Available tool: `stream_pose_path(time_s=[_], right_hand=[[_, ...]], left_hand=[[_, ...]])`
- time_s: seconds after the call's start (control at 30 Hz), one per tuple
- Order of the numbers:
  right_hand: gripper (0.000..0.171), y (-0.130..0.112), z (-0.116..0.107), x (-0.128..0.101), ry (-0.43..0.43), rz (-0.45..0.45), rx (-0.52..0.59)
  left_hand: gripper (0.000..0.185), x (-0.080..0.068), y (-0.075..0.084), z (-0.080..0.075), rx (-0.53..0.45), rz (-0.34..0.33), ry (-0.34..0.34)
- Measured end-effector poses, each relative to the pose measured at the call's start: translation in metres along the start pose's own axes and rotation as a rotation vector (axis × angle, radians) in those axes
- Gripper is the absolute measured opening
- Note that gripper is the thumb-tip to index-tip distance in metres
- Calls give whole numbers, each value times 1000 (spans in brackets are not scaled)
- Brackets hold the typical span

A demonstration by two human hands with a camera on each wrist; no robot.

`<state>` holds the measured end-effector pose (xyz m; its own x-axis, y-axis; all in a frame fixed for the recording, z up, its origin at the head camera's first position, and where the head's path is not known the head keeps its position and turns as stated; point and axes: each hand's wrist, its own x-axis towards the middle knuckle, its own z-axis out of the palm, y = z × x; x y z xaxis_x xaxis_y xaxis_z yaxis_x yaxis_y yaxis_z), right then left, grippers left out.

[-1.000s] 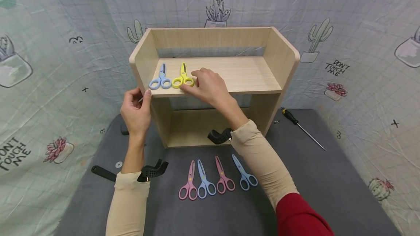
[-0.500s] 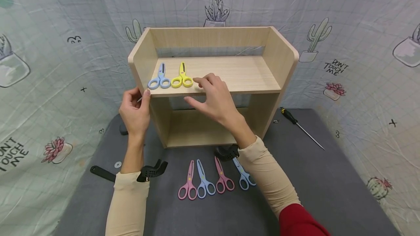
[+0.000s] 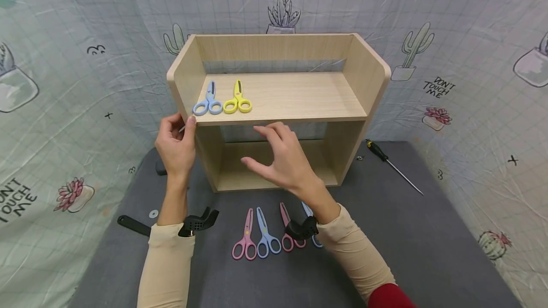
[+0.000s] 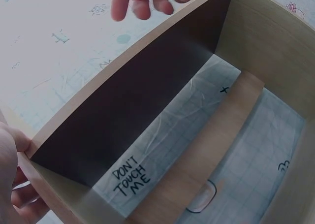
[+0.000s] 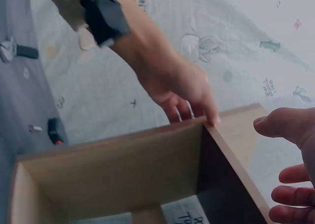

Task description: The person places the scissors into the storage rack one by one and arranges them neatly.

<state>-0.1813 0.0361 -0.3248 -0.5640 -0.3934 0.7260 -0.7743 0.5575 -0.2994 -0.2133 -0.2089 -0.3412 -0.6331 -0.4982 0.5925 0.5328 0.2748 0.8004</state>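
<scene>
My left hand (image 3: 176,149) grips the front left corner of a pale wooden two-tier shelf (image 3: 299,94), thumb at the board's front edge and fingers behind the side panel. On the upper board, blue scissors (image 3: 210,102) and yellow scissors (image 3: 238,97) lie side by side, blades toward the back. Holding nothing, my right hand (image 3: 288,158) hovers before the lower compartment, thumb and fingers spread. Below on the table, pink scissors (image 3: 248,232) and blue scissors (image 3: 265,234) lie in a row with another pink pair (image 3: 284,213) and blue pair (image 3: 306,208), both partly covered by the right wrist's camera.
A screwdriver (image 3: 387,159) lies on the grey table (image 3: 411,260) right of the shelf. To the left are a black handle (image 3: 133,225), partly under the left forearm, and a small washer (image 3: 153,214). A printed cloth (image 3: 462,27) hangs behind and around.
My right hand has let go of the yellow scissors and drawn down and back from the upper board, its fingers spreading. The left hand has kept its place at the shelf corner.
</scene>
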Motion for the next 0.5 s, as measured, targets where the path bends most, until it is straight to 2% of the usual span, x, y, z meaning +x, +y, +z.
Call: stream_pose_path(time_s=[0.2, 0.5], right_hand=[[65, -5, 11, -25, -24, -5, 3], [69, -11, 30, -62, -180, 56, 37]], left_hand=[[36, -1, -1, 0, 9, -7, 2], [36, -1, 0, 1, 3, 0, 1]])
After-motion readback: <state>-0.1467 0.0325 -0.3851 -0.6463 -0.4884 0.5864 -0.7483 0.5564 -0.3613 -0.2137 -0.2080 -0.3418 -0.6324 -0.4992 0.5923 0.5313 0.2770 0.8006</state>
